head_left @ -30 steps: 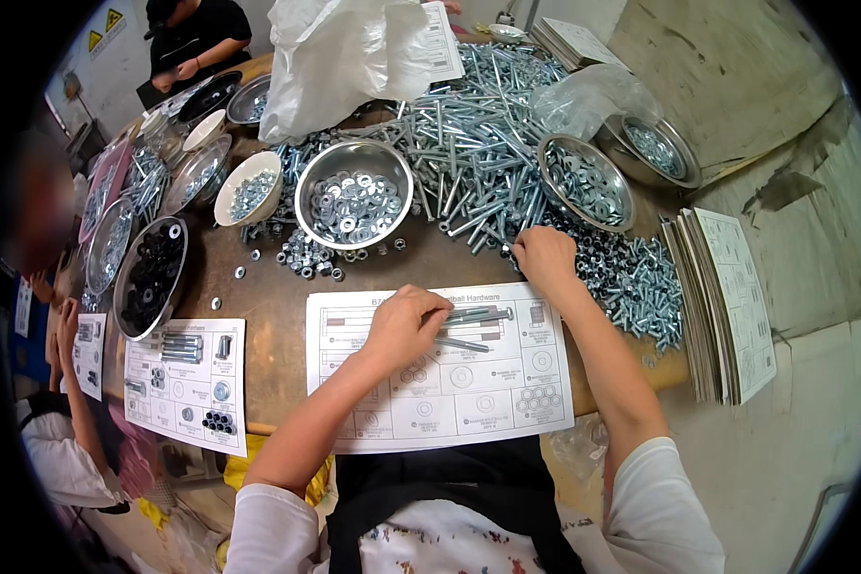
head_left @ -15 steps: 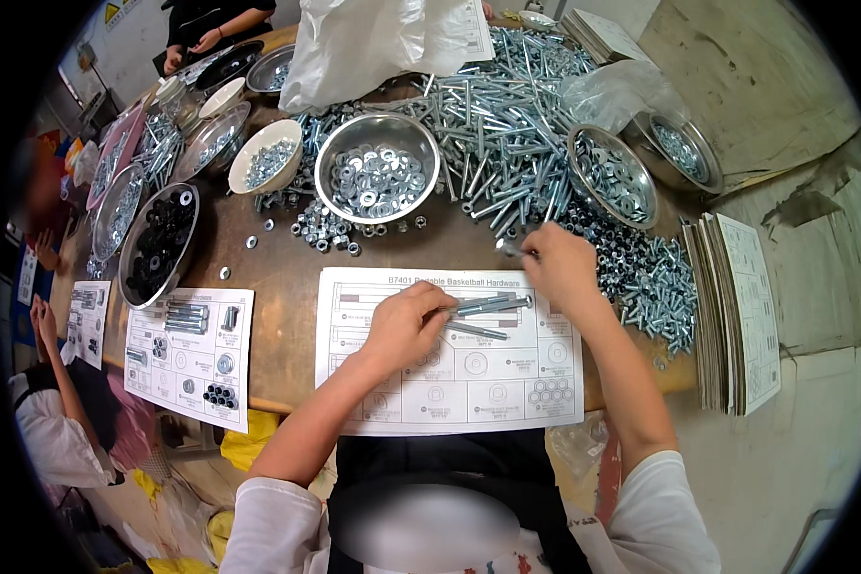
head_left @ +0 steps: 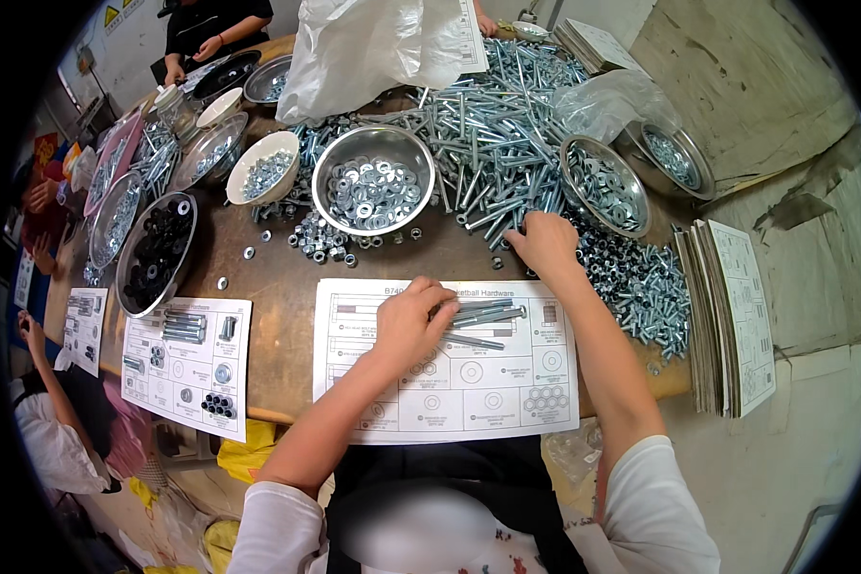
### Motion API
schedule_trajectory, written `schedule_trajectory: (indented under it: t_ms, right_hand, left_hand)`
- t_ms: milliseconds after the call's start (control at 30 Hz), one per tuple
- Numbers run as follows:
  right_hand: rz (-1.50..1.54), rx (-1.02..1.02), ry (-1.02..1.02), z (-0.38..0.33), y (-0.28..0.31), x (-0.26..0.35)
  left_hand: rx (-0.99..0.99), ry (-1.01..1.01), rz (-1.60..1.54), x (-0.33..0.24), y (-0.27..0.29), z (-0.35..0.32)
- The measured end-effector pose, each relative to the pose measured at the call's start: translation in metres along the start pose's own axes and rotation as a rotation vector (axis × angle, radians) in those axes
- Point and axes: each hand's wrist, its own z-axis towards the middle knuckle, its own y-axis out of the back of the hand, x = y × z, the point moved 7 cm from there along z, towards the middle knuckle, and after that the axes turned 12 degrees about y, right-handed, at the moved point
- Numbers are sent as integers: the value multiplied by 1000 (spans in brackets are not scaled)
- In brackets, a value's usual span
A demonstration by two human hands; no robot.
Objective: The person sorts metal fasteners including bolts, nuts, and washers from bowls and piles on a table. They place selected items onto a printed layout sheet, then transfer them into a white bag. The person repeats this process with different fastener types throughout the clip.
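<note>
My left hand rests low over a printed hardware sheet, its fingers closed at the ends of a few long silver bolts. These bolts lie on the sheet, pointing right with their heads away from the fingertips. At the front edge of a big heap of long bolts, my right hand is bent over with thumb and fingers curled together. Whatever they pinch is hidden. Black-ringed lock nuts lie just right of that hand.
A steel bowl of washers stands behind the sheet, loose nuts beside it. Short bolts and a stack of sheets are at right. A bowl of black parts and a sheet with hardware lie left; co-workers sit beyond.
My right hand has moved slightly away from me, to the heap's edge; the blurred metal piece seen at its fingertips no longer shows. My left hand stays by the bolts.
</note>
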Motion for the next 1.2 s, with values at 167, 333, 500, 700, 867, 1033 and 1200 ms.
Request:
schedule_trajectory:
  t_ms: [167, 333, 500, 700, 867, 1033, 1200]
  right_hand:
    - [84, -82, -103, -6, -17, -30]
    - [44, -245, 15, -51, 47, -8]
    - [67, -305, 208, -81, 107, 45]
    - [95, -13, 620, -76, 22, 102]
    - [301, -97, 588, -89, -5, 96]
    - [345, -331, 395, -110, 15, 67]
    - [302, -86, 42, -156, -1, 19]
  left_hand:
    - [-43, -32, -11, 3, -5, 4]
    - [-54, 8, -12, 8, -3, 2]
    - [-17, 87, -68, 12, -2, 3]
    - [80, 54, -86, 12, -2, 5]
    - [334, 47, -16, -6, 7, -5]
    - [172, -154, 207, -13, 3, -16]
    - [166, -104, 188, -13, -4, -13]
